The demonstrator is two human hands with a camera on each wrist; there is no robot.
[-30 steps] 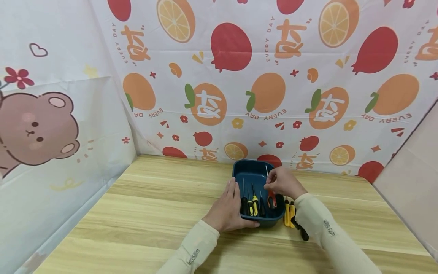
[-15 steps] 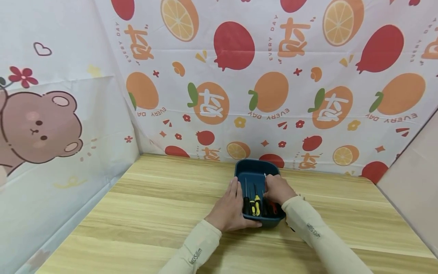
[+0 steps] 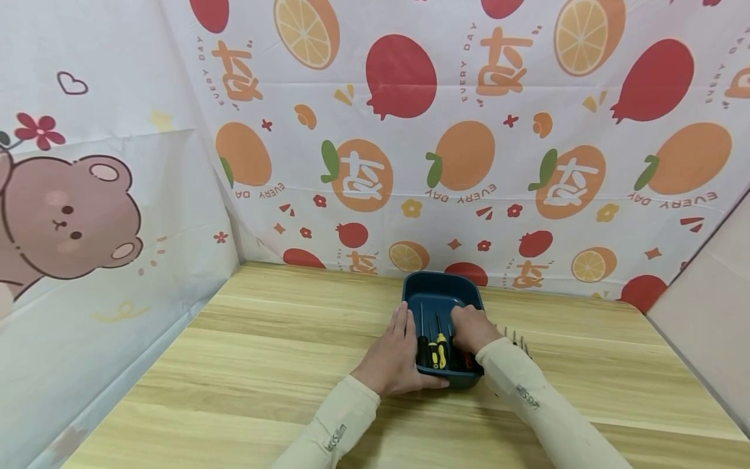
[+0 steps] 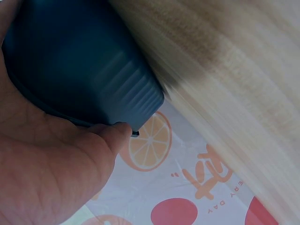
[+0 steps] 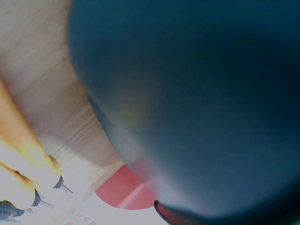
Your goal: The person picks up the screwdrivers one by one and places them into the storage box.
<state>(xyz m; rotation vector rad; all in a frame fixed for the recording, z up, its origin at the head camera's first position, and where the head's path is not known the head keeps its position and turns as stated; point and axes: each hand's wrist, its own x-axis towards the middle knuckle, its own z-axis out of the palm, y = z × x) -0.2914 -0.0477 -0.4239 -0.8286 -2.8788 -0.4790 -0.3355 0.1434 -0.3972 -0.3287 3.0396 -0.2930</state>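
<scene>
In the head view a dark blue bin stands near the back wall. My left hand holds its near left corner, fingers along the left side and thumb along the front. The left wrist view shows that hand's fingertips at the bin's rim. My right hand reaches inside, its fingers curled over a red-handled screwdriver; most of the screwdriver is hidden under it. To its left lie a black-handled screwdriver and black-and-yellow screwdrivers, shafts pointing to the back.
Right of the bin, several screwdriver shafts show past the right sleeve. The right wrist view shows yellow handles there. All stands on a wooden table, with a fruit-print cloth behind.
My right hand has lowered into the bin and shifted slightly left with the red-handled screwdriver; its upright shaft tip is now hidden. My left hand keeps its hold.
</scene>
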